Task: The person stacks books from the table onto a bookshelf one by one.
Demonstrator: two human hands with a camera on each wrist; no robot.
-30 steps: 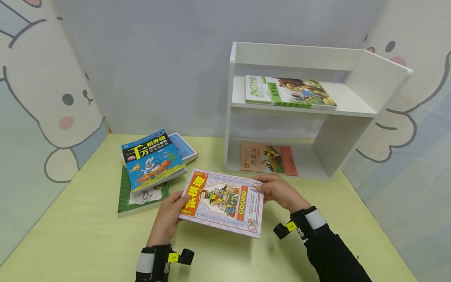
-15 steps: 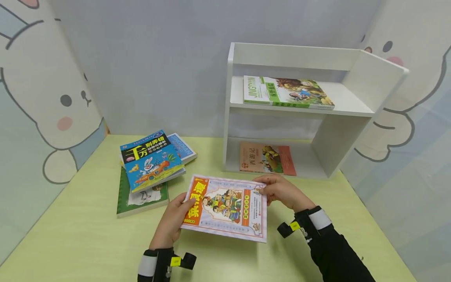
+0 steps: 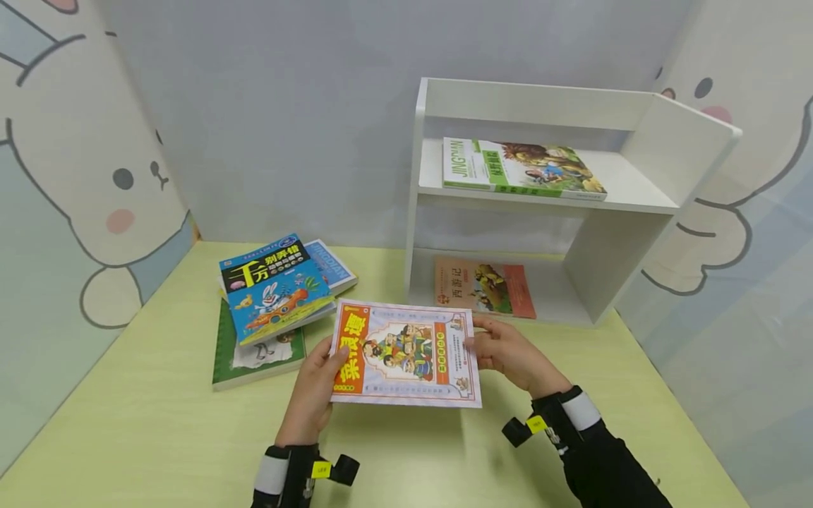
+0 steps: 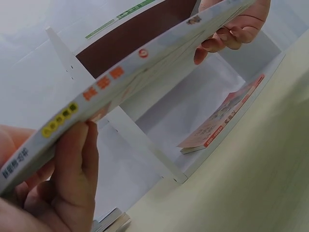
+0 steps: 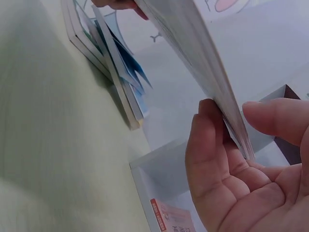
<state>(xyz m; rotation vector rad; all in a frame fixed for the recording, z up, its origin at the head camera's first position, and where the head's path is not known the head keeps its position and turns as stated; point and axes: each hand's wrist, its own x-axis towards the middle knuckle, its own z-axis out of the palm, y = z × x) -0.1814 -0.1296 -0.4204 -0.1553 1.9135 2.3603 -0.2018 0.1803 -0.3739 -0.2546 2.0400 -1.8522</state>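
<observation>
In the head view a thin picture book (image 3: 406,356) with a lilac cover and an orange title strip is held above the table, cover facing up. My left hand (image 3: 311,388) grips its left edge, thumb on the cover and fingers beneath. At the opposite edge my right hand (image 3: 516,356) holds it, the fingers folded behind. The right wrist view shows the right thumb (image 5: 275,118) close to the cover side and the fingers (image 5: 207,140) against the underside. The spine (image 4: 116,72) runs across the left wrist view.
A white two-tier bookshelf (image 3: 612,261) stands at the back right. A green-and-white book (image 3: 527,168) lies on its upper shelf and a reddish book (image 3: 484,286) below. Several books, a blue one (image 3: 276,289) on top, are piled left, over a green book (image 3: 229,353).
Both hands have kept hold of the book. Its slant has lessened, and its near edge has risen toward the shelf side in the head view. The piled and shelved books have not moved.
</observation>
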